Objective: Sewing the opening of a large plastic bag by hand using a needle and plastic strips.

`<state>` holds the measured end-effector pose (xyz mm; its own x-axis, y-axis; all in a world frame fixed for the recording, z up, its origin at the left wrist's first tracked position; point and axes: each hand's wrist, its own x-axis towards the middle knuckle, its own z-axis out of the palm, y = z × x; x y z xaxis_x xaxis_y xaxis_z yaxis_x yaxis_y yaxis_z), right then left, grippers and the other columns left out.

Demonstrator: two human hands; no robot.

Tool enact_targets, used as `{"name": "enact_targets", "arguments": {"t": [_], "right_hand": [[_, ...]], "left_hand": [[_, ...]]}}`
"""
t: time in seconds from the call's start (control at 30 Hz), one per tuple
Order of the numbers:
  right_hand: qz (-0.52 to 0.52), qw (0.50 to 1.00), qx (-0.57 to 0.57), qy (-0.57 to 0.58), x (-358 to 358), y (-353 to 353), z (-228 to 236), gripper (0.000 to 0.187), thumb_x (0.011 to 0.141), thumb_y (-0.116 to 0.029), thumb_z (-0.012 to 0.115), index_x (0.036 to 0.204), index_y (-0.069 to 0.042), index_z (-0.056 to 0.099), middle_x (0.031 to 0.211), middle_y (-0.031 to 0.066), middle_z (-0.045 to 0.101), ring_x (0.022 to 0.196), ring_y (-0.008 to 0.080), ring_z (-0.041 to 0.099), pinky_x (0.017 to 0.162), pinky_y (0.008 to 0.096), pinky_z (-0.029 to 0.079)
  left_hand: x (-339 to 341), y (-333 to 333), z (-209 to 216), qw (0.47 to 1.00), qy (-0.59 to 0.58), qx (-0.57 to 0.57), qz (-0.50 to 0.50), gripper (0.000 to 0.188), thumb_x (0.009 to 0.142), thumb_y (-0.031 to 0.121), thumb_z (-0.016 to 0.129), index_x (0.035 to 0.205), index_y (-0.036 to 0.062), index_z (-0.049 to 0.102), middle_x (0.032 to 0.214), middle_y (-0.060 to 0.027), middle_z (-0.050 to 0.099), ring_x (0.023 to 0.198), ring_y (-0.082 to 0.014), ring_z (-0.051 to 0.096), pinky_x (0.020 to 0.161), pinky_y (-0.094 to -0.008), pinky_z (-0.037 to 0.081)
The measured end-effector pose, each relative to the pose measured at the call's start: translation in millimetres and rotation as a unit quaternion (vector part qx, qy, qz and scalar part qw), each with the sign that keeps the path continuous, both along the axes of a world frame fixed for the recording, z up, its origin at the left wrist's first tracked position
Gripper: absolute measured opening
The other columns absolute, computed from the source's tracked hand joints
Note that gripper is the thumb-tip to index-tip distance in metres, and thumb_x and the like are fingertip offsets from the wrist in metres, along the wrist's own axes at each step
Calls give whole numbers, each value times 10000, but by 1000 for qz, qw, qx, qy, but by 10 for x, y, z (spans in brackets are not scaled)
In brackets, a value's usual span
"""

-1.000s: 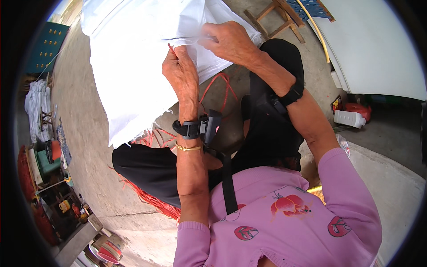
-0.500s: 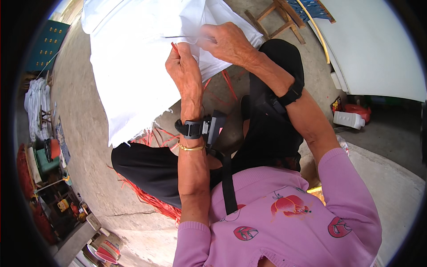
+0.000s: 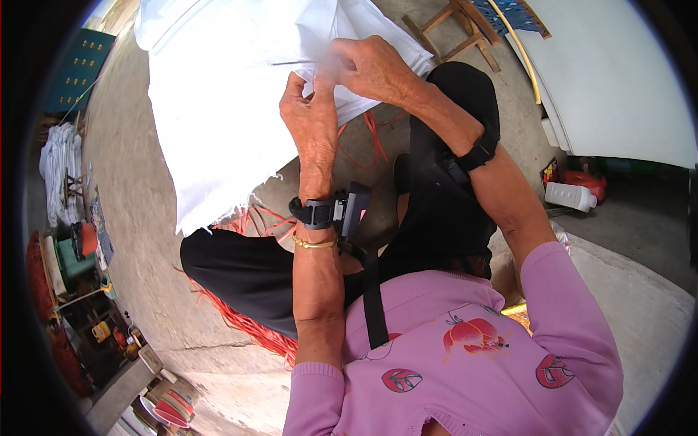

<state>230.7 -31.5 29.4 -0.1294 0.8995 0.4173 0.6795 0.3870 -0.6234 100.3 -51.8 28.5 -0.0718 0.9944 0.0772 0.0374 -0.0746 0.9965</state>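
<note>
Because a blur covers the meeting place of the two hands, the fingertips of the right hand (image 3: 374, 69) are hard to make out. This hand reaches in from the right with bent wrist, its fingers curled closed on a thin dark tool (image 3: 291, 62), whose rear end is hidden. Just below this grip, the left hand (image 3: 313, 120) is raised, its back to the camera, thumb and forefinger curved; whether they pinch something, I cannot tell. White fabric (image 3: 218, 109) lies beneath the hands and spreads to their left, cut off at the top of the view. Below the grip and leftward, red strips (image 3: 251, 325) lie beside the black trousers (image 3: 240, 265), partly covered by them. Farther out, above and right of the grip, stands a wooden stool (image 3: 480, 22), also cut off.
</note>
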Motion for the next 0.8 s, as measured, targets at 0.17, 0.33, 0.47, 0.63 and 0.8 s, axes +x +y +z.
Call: {"name": "enact_targets", "arguments": {"t": [0.17, 0.33, 0.47, 0.63, 0.8], "right_hand": [[17, 1000, -11, -15, 0, -9, -13, 147, 746, -186, 634, 805, -51, 629, 656, 109, 641, 603, 263, 623, 571, 361, 483], [22, 999, -22, -30, -2, -6, -18, 159, 750, -199, 632, 810, -52, 631, 651, 112, 638, 597, 264, 618, 566, 364, 478], [23, 998, -26, -53, -1, -12, -11, 165, 750, -202, 622, 810, -49, 636, 650, 119, 636, 602, 269, 618, 573, 368, 478], [24, 997, -44, -52, -3, -11, 1, 182, 742, -201, 617, 836, -49, 649, 671, 132, 642, 618, 277, 622, 589, 377, 482], [29, 997, -42, -56, 2, -4, -18, 195, 725, -182, 602, 858, -49, 654, 694, 144, 648, 638, 286, 628, 615, 380, 491]], "left_hand": [[6, -22, -11, 999, -15, 27, -8, 280, 802, 253, 650, 852, -15, 589, 740, -19, 535, 650, -80, 435, 581, -242, 358], [-16, -10, -47, 1000, 14, -22, 2, 265, 808, 247, 643, 780, -3, 560, 749, -32, 535, 667, -86, 428, 592, -252, 361], [-29, -20, -87, 1000, 1, -27, 1, 264, 811, 245, 640, 742, 10, 542, 732, -25, 526, 643, -80, 402, 567, -246, 339], [-42, -31, -125, 1000, 7, -20, -1, 273, 819, 258, 627, 712, 26, 530, 695, -8, 497, 612, -74, 365, 532, -244, 309], [-51, -27, -155, 999, 43, 15, 9, 280, 825, 254, 602, 739, -7, 549, 580, 20, 445, 515, -55, 344, 444, -239, 285]]}}
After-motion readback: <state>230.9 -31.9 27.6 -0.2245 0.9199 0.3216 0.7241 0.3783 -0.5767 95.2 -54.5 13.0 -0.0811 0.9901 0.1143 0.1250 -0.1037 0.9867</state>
